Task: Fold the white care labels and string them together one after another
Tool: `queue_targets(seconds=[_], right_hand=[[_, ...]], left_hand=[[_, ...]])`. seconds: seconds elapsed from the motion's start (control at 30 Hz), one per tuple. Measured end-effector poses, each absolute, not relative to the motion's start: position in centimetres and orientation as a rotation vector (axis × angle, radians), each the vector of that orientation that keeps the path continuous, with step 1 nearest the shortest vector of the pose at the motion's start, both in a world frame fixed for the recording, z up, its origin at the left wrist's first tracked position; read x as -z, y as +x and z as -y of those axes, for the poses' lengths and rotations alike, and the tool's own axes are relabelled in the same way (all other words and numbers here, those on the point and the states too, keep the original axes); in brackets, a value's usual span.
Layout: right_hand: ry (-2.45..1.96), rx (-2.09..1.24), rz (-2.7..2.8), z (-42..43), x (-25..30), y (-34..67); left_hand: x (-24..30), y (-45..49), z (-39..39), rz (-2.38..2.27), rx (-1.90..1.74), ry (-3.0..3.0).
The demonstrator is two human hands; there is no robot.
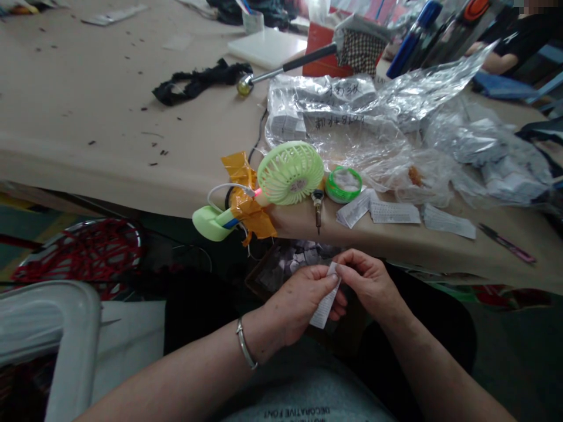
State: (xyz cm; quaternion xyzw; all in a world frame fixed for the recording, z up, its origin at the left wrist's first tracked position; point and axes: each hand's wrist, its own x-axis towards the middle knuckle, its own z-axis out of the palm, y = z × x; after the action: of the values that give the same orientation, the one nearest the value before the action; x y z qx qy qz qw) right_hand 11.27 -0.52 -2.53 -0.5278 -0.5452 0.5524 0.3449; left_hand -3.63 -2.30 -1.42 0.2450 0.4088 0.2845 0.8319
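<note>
My left hand (295, 305) and my right hand (368, 280) meet over my lap, below the table's front edge. Both pinch one small white printed label (324, 305), the left on its lower side, the right at its top corner. A silver bangle (246, 346) sits on my left wrist. More white labels (396, 212) lie on the table edge just above my hands. A green roll of white tape (345, 184) and a small pen-like tool (317, 210) lie beside them.
A light green fan (289, 172), taped on with orange tape, hangs at the table's front edge. Clear plastic bags of label packs (334, 111) cover the right of the tan table (88, 117). Black fabric (197, 81), a metal rod and purple snips (508, 243) lie about. A grey bin rim (74, 328) is at my left.
</note>
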Motion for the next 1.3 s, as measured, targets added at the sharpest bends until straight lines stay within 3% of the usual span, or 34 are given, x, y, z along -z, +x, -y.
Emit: queue_targets(seconds=[0.17, 0.4, 0.6, 0.7, 0.9, 1.0, 1.13, 1.3], right_hand=[[-1.294, -1.481, 1.36, 0.6, 2.5, 11.1], [-0.883, -2.085, 1.128, 0.4, 3.0, 11.8], [-0.798, -2.189, 1.029, 0.6, 3.3, 11.2], [-0.903, -2.035, 1.131, 0.8, 3.3, 11.0], [-1.19, -0.973, 1.852, 1.5, 2.5, 11.3], [-1.161, -0.73, 2.056, 1.8, 2.4, 11.1], [-1.229, -0.81, 1.951, 1.9, 2.8, 10.5], [-1.291, -1.305, 1.48, 1.0, 2.8, 9.6]], left_hand=[[1.6, -4.3, 2.2, -0.833, -0.579, 0.515], [1.1, -5.0, 2.3, -0.617, -0.478, 0.485], [1.0, -4.8, 2.6, -0.642, -0.464, 0.552], [1.1, -4.8, 2.5, -0.69, -0.494, 0.537], [1.4, -5.3, 2.2, -0.812, -0.594, 0.508], [1.6, -5.4, 2.2, -0.82, -0.612, 0.517], [1.8, -5.5, 2.2, -0.833, -0.618, 0.517], [1.5, -5.8, 2.2, -0.88, -0.68, 0.537]])
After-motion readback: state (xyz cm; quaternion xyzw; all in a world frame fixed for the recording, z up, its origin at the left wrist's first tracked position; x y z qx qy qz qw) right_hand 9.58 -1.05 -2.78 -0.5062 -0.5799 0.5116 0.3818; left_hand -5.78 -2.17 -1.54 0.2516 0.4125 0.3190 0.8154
